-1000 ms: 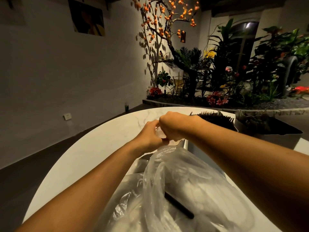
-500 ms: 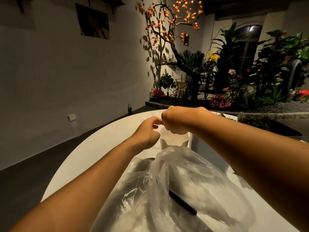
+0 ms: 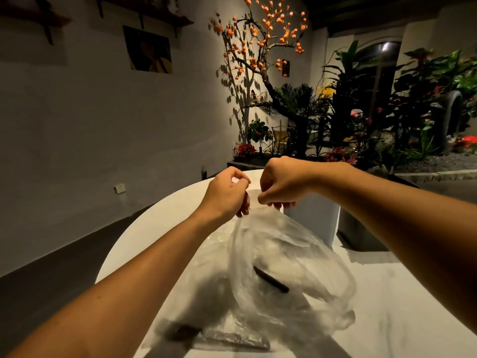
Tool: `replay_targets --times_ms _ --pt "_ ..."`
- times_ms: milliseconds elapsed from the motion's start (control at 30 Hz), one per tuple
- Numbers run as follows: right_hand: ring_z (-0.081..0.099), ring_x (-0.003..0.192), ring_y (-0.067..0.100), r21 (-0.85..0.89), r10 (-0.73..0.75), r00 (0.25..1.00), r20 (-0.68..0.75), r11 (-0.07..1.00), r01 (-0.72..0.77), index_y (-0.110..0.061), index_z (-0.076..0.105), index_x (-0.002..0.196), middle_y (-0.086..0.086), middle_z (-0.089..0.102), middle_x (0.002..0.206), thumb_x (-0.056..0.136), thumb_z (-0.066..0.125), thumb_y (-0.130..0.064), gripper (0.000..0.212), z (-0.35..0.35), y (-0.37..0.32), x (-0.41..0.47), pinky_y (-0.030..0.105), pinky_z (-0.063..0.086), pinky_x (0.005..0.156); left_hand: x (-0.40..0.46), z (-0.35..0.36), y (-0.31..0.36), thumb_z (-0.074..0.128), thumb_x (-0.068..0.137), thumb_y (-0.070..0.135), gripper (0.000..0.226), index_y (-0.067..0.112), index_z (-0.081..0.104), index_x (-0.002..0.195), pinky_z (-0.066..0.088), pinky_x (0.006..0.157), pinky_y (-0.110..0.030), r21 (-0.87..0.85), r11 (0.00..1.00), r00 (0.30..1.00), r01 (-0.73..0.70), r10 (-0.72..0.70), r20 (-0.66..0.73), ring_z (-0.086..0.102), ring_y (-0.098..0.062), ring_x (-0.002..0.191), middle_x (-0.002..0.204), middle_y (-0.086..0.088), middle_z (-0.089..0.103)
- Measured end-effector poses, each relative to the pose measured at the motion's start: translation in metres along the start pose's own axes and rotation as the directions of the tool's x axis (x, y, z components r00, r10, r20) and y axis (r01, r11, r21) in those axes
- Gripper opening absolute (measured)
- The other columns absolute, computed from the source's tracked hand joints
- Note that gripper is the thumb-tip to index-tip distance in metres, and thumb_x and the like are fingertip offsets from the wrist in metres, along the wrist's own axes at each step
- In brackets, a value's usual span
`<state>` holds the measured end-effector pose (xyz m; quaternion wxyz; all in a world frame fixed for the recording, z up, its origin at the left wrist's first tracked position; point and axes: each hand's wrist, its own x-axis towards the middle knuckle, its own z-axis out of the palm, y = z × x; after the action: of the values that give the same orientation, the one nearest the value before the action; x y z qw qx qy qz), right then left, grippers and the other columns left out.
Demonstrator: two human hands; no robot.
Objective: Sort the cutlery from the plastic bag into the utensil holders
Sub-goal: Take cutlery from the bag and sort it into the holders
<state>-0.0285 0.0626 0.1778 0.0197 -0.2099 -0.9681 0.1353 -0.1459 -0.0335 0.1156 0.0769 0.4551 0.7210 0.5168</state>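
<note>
A clear plastic bag (image 3: 291, 257) lies crumpled on the white marble table (image 3: 160, 228). A dark cutlery handle (image 3: 271, 279) shows through its side. My left hand (image 3: 227, 195) and my right hand (image 3: 281, 183) both pinch the bag's top edge, a small gap between them, lifting it above the table. Behind the bag stand a white utensil holder (image 3: 315, 223) and a dark one (image 3: 358, 236), partly hidden by my right arm. Another wrapped dark item (image 3: 227, 337) lies blurred at the table's near edge.
The round table's left edge curves down to a dark floor (image 3: 51, 267). A grey wall (image 3: 90, 125) is on the left. A planter bed with an orange-fruited tree (image 3: 258, 60) and dense plants (image 3: 387, 120) fills the background right.
Both hands rose and drew slightly apart, pulling the bag's mouth open. The view tilted up, so the holders' tops dropped behind my right arm.
</note>
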Motion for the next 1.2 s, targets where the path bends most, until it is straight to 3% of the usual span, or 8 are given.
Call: replay_targets --times_ms 167,300,400,500,633,767,900,1200 --pt "0.073 0.07 0.018 0.111 0.094 0.92 0.38 0.983 -0.146 -0.002 0.07 0.097 0.01 0.075 0.084 0.095 0.06 -0.015 0.016 0.017 0.001 -0.036 0.026 0.059 0.065 -0.048 0.012 0.007 0.042 0.105 0.013 0.028 0.004 0.066 0.095 0.06 0.057 -0.031 0.137 0.99 0.973 -0.021 -0.012 0.23 0.066 -0.019 0.052 0.067 -0.011 0.067" --pt "0.073 0.089 0.022 0.026 0.154 0.887 0.436 0.983 -0.183 0.001 0.063 0.119 0.015 0.073 0.105 0.095 0.059 -0.007 0.025 0.055 0.011 -0.046 0.032 0.06 0.083 -0.08 0.027 -0.005 0.047 0.105 0.02 0.024 0.016 0.069 0.11 0.059 0.083 -0.032 0.372 0.922 0.905 -0.105 -0.066 0.421 0.069 -0.014 0.082 0.096 -0.001 0.073" --pt "0.065 0.112 0.028 -0.048 0.161 0.881 0.445 0.987 -0.156 0.001 0.057 0.13 0.017 0.064 0.125 0.099 0.052 -0.006 0.032 0.083 0.016 -0.052 0.037 0.054 0.095 -0.098 0.031 -0.019 0.044 0.105 0.03 0.029 0.028 0.063 0.127 0.049 0.102 -0.037 0.62 0.746 0.847 -0.241 -0.15 0.51 0.059 -0.016 0.099 0.117 0.002 0.065" --pt "0.056 0.122 0.032 -0.038 0.148 0.873 0.465 0.988 -0.147 0.003 0.054 0.133 0.02 0.057 0.135 0.102 0.046 -0.009 0.034 0.108 0.016 -0.058 0.041 0.046 0.104 -0.107 0.028 -0.024 0.038 0.107 0.034 0.03 0.027 0.065 0.117 0.009 0.124 -0.042 0.705 0.613 0.858 -0.357 -0.081 0.506 0.058 -0.016 0.103 0.107 0.004 0.067" --pt "0.059 0.095 0.021 -0.126 0.027 0.971 0.238 0.992 0.003 -0.011 0.066 0.122 0.009 0.066 0.116 0.099 0.054 -0.019 0.027 0.121 0.015 -0.068 0.034 0.05 0.093 -0.111 0.021 -0.026 0.041 0.105 0.045 0.037 0.025 0.071 0.113 0.024 0.12 -0.042 0.768 0.505 0.873 -0.393 -0.056 0.484 0.057 -0.015 0.096 0.099 0.007 0.071" --pt "0.063 0.099 0.022 -0.267 -0.076 0.989 0.129 0.958 0.109 -0.021 0.065 0.122 0.004 0.067 0.112 0.094 0.063 -0.029 0.029 0.134 0.011 -0.073 0.036 0.054 0.093 -0.12 0.014 -0.019 0.051 0.1 0.05 0.041 0.019 0.075 0.108 0.035 0.079 -0.028 0.779 0.482 0.875 -0.4 -0.051 0.481 0.051 -0.014 0.073 0.086 0.005 0.066" --pt "0.06 0.096 0.023 -0.267 -0.048 0.993 0.109 0.961 0.076 -0.014 0.057 0.128 0.007 0.065 0.113 0.092 0.062 -0.043 0.047 0.143 0.003 -0.074 0.032 0.052 0.089 -0.128 0.003 -0.013 0.066 0.09 0.05 0.029 0.024 0.075 0.099 0.049 0.078 -0.031 0.81 0.45 0.856 -0.375 -0.168 0.489 0.057 -0.018 0.083 0.094 0.003 0.071" --pt "0.056 0.087 0.022 -0.267 -0.05 0.998 -0.032 0.963 0.039 -0.012 0.062 0.114 0.004 0.058 0.097 0.097 0.054 -0.027 0.024 0.165 0.01 -0.078 0.029 0.043 0.073 -0.136 -0.002 -0.012 0.073 0.083 0.028 0.074 0.029 0.04 0.149 0.051 0.068 -0.026 0.888 0.406 0.654 -0.218 -0.615 0.441 0.062 -0.016 0.086 0.125 0.002 0.057"
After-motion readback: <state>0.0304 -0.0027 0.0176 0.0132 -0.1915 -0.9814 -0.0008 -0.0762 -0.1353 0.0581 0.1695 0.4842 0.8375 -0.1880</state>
